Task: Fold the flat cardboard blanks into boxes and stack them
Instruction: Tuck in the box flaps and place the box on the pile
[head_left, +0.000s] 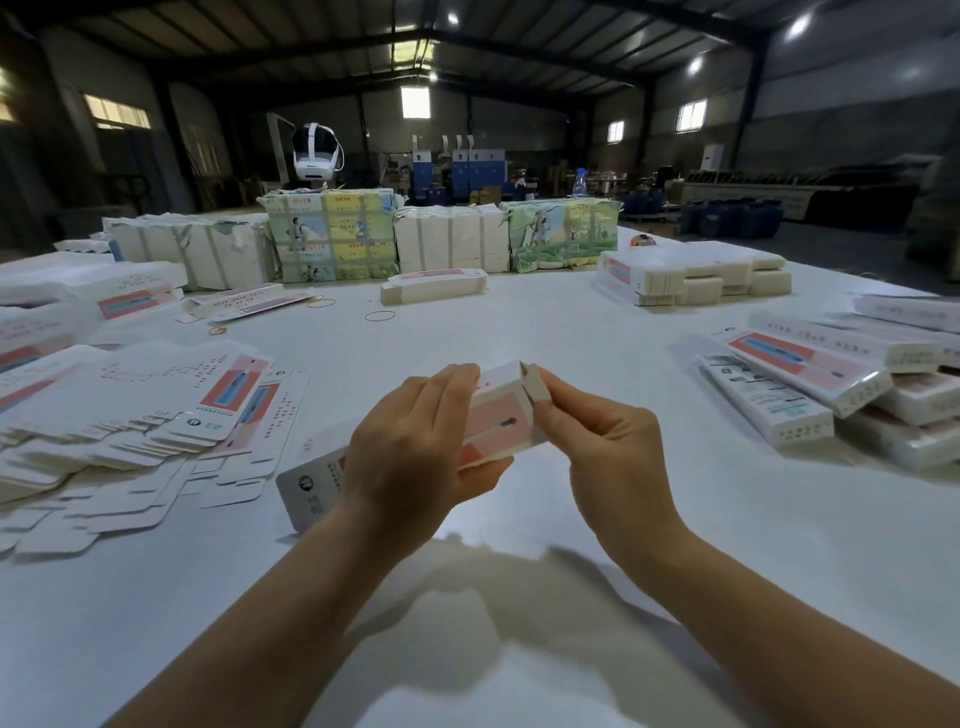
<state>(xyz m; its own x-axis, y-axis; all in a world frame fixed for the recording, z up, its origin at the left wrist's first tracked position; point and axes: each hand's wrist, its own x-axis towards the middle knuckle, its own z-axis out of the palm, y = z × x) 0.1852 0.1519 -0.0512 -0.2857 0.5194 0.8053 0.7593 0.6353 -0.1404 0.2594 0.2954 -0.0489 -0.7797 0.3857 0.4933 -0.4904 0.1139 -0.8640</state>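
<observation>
The half-formed box (496, 415) is held up over the table (571, 332), probably so the end flap can be tucked. It's wrapped by the left hand (415, 441); the flap gets pinched by the right hand (597, 426). Flat blanks (130, 415) are kept left, finished boxes (810, 384) stacked right, so both are handy.

White table (571, 332): flat blanks (130, 415), folded boxes (831, 384), rubber bands (380, 315).
</observation>
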